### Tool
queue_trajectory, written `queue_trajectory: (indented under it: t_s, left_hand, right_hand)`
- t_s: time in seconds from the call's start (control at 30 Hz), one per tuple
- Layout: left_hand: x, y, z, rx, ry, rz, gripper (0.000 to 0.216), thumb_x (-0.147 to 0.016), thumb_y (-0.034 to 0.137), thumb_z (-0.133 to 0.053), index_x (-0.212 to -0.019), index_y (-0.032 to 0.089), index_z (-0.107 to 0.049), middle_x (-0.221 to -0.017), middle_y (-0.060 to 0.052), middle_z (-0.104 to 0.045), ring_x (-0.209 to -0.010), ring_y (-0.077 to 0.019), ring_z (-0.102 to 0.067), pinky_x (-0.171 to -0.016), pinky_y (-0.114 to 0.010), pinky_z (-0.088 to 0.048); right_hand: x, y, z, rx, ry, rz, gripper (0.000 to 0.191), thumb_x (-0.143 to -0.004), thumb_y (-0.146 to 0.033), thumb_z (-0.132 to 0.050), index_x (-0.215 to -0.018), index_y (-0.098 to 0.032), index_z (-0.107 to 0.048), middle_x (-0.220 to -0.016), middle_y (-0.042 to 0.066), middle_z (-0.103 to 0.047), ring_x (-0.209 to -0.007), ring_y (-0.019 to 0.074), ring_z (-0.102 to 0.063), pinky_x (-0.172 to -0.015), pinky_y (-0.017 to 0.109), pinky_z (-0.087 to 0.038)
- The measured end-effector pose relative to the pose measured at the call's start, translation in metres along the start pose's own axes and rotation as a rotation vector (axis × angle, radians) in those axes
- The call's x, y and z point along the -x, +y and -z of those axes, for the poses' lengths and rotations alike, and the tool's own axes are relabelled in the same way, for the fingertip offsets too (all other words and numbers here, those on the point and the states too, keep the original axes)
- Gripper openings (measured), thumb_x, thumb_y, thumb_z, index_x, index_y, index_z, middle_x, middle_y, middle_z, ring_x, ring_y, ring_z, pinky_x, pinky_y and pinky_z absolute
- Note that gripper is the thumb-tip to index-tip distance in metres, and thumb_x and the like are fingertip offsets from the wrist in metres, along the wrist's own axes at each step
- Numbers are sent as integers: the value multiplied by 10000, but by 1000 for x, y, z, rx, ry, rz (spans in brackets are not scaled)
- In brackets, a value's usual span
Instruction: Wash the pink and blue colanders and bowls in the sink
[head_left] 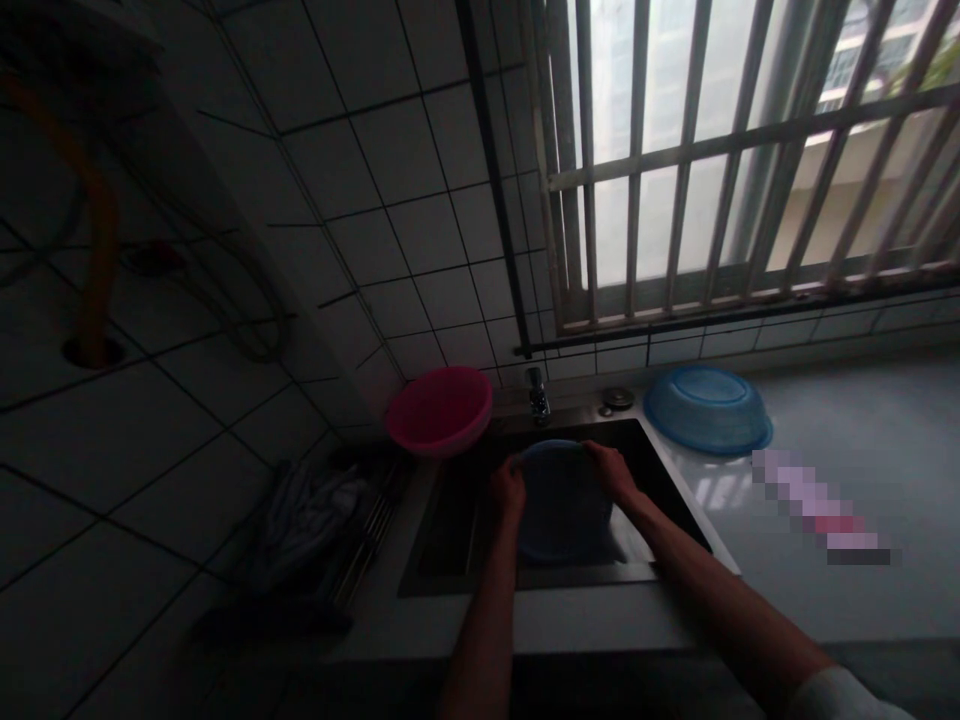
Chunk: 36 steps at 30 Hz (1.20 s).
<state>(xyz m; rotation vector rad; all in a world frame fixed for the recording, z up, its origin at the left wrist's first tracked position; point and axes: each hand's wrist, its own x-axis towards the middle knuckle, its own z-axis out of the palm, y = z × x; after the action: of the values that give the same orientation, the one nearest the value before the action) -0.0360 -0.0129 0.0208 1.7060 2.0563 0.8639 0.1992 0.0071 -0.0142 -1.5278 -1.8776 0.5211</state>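
A dark blue basin is held over the metal sink. My left hand grips its rim on the left, and my right hand grips the rim on the right. The basin looks tilted, its far rim raised. Its inside is dim, so I cannot make out what it holds. Behind it, at the sink's back edge, stands a chrome faucet. The fingers of both hands are partly hidden by the rim.
A pink basin rests at the sink's back left corner. On the right counter lies an upturned blue basin, with a blurred-out pinkish item nearer me. A striped cloth lies left of the sink. Window bars rise behind.
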Motion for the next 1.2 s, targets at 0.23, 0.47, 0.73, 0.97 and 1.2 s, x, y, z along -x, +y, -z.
queue_trajectory:
  t_s: [0.23,0.47,0.73,0.97,1.2]
  left_hand:
    - [6,6,-12,-76,-163,-84,311,-1008,247,-549,-1248,309,-737,-1217,-52,-780,-1144,-219,-717,-967,-301,-515]
    - [1,1,-4,-38,-39,-27,344,-1021,216,-507,-1292,266,-712,-1282,-63,-757,-1200,-204,-692,-1035,-298,-498]
    - [5,9,-4,-23,-134,-120,376,-975,251,-623,-1336,322,-699,-1354,-34,-729,-1238,-203,-681,-1062,-303,-498]
    - [-2,-5,1,-49,-34,21,347,-1038,359,-517,-1303,268,-722,-1260,-83,-769,-1174,-237,-716,-984,-317,-529]
    - [2,2,-13,-64,-183,-130,288,-1012,310,-578,-1239,301,-756,-1228,-49,-783,-1145,-205,-724,-962,-273,-526]
  right_hand:
    - [3,-16,-15,66,-73,139,441,-973,-123,-489,-1328,-269,-707,-1287,64,-754,-1125,232,-735,-978,297,-534]
    - [-1,-4,-3,-52,9,100,400,-992,-152,-478,-1289,-262,-722,-1181,58,-791,-1066,240,-754,-927,303,-553]
    - [1,-14,-5,-23,-64,171,465,-951,-72,-461,-1305,-233,-716,-1273,63,-758,-1146,222,-724,-1010,296,-520]
    - [-4,4,-4,-178,22,97,387,-993,-173,-477,-1285,-224,-726,-1207,72,-781,-1095,255,-744,-981,357,-555]
    - [-1,-8,-14,-67,-28,172,487,-925,-74,-486,-1330,-220,-714,-1326,83,-734,-1205,243,-701,-1076,345,-504]
